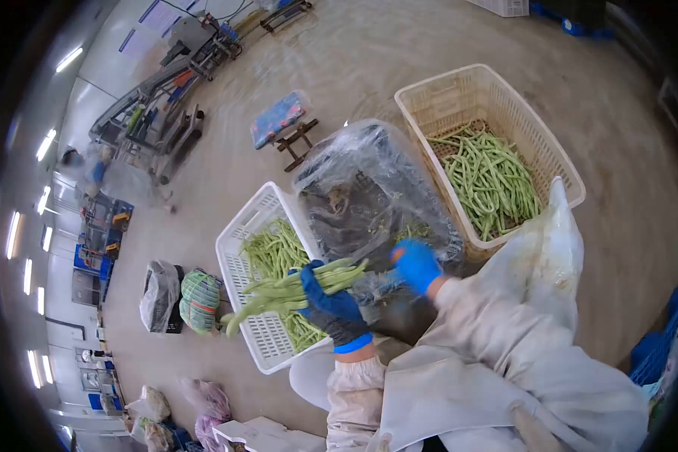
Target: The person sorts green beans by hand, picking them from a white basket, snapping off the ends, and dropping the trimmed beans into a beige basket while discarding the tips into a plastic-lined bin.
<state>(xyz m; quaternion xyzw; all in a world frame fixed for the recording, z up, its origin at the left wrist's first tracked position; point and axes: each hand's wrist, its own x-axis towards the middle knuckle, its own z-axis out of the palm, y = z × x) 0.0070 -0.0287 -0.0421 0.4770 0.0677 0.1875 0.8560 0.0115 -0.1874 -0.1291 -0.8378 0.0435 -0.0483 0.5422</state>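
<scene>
My left hand (pixel 328 301), in a dark blue glove, is closed round a bunch of long green beans (pixel 271 295). The bunch lies sideways over the white crate (pixel 260 343), where more green beans (pixel 273 248) are heaped. To the right, my right hand (pixel 417 264) in a bright blue glove is smeared by motion. Its fingers look curled, and a small orange spot shows at them; what it is I cannot make out. Beneath this hand stands a container lined with clear plastic (pixel 361 188), with green scraps inside.
A beige crate (pixel 474 71) at the right holds many green beans (pixel 490 177). Beyond the lined container is a small folding stool (pixel 282 124) with a patterned seat. A green bundle (pixel 200 301) and a bagged dark crate (pixel 160 296) stand left. Machinery (pixel 162 98) and a person (pixel 102 169) are farther back.
</scene>
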